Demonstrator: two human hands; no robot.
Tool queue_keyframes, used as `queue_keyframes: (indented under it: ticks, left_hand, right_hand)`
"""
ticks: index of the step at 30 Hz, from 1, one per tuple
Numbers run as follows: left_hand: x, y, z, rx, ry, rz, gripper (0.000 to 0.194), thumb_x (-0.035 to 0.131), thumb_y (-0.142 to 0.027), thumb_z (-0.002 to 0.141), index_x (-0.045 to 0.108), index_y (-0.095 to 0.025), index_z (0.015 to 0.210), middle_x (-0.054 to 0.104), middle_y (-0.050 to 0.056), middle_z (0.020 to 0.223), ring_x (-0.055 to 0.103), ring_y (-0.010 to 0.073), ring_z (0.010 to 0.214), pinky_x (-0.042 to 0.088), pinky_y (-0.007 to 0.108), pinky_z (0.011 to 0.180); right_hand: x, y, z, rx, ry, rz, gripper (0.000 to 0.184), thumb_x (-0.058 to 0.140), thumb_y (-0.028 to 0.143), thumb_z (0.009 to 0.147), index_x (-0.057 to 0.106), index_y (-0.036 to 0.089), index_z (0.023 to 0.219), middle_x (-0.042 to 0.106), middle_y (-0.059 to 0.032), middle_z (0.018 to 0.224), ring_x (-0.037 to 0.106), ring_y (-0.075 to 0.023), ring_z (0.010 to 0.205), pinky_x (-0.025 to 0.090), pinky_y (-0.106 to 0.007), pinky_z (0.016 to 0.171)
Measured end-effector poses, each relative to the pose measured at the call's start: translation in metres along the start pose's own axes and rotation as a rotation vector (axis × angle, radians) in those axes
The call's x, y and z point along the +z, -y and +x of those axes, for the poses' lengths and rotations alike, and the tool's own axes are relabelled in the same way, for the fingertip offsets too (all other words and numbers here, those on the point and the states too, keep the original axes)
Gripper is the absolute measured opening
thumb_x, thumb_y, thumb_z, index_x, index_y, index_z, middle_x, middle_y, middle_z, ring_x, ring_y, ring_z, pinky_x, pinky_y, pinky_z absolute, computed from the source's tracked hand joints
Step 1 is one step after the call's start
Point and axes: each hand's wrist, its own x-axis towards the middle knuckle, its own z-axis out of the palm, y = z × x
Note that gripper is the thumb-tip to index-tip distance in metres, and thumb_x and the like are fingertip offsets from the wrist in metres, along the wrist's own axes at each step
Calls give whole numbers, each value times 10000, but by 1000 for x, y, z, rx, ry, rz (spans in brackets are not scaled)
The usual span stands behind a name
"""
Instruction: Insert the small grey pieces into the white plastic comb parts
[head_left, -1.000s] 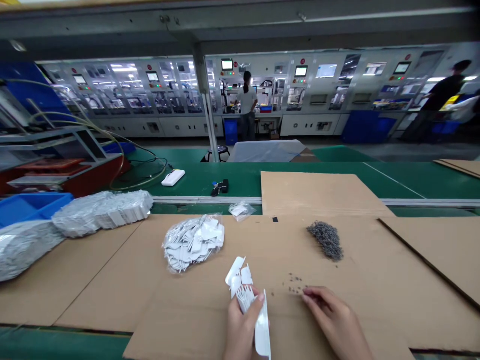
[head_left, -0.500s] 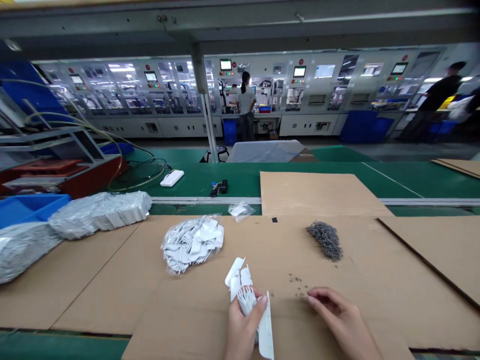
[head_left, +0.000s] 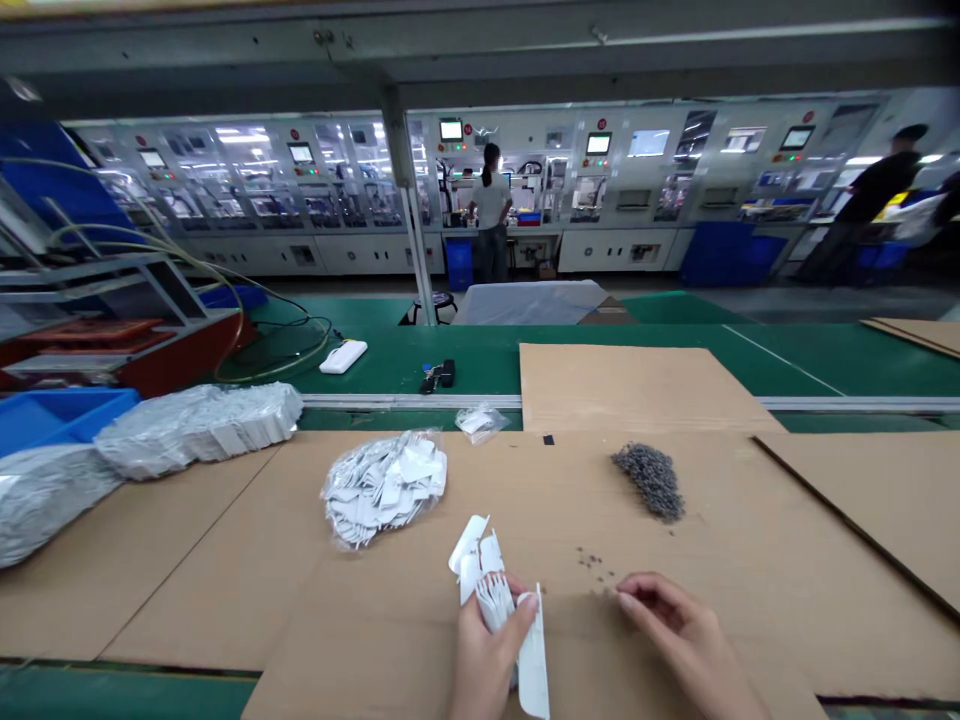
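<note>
My left hand is closed around a bunch of thin white plastic pieces, one long strip standing out on its right side. Two more white pieces fan out at the top of the bunch. To the right, my right hand pinches thumb and forefinger together just above the cardboard; what lies between the tips is too small to make out. Several tiny dark grey parts are scattered by its fingertips. Farther back sits a heap of the same-looking small grey parts.
A clear bag of white pieces lies left of centre on the cardboard sheet. Wrapped white stacks and a blue bin are at far left. Behind are a small bag, keys and a person at machines.
Almost nothing differs. Both hands stay in place, with the left thumb shifted slightly to the right on the white pieces.
</note>
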Motion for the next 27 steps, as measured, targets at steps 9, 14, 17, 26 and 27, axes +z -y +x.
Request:
queue_keyframes:
  ticks: [9,14,17,26,27]
  left_hand:
    - [7,-7,-5,-2,-49,-31,375,720,-400,482,577,-129,697,518,-8,564,440,108,505,355,195,477]
    - [7,-8,-5,-3,-31,-42,345,725,-359,489,580,-128,700,531,-8,557,451,110,504,359,193,476]
    - [7,-7,-5,0,-36,-43,343,722,-359,494,580,-126,702,540,-4,563,463,114,504,366,198,478]
    - [3,-7,-2,18,33,42,291,698,-309,562,571,-118,742,596,41,669,546,162,615,417,218,545]
    - [3,-8,-3,24,29,49,282,697,-302,564,571,-118,737,602,45,676,553,169,625,421,220,547]
  right_hand:
    - [2,-5,0,9,20,5,196,522,387,729,582,204,769,619,-23,761,574,-174,753,456,-191,666]
    - [2,-2,0,22,6,-2,195,530,386,720,582,204,765,612,-24,754,567,-175,737,450,-202,669]
    - [1,1,-1,23,23,81,197,542,385,712,583,197,749,597,-30,744,554,-182,740,451,-213,660]
    - [53,12,-20,74,318,460,210,531,387,735,556,179,747,504,3,621,478,-129,570,411,-230,539]
    - [61,12,-21,70,325,479,211,525,387,740,556,179,750,499,4,625,473,-126,569,406,-228,538]
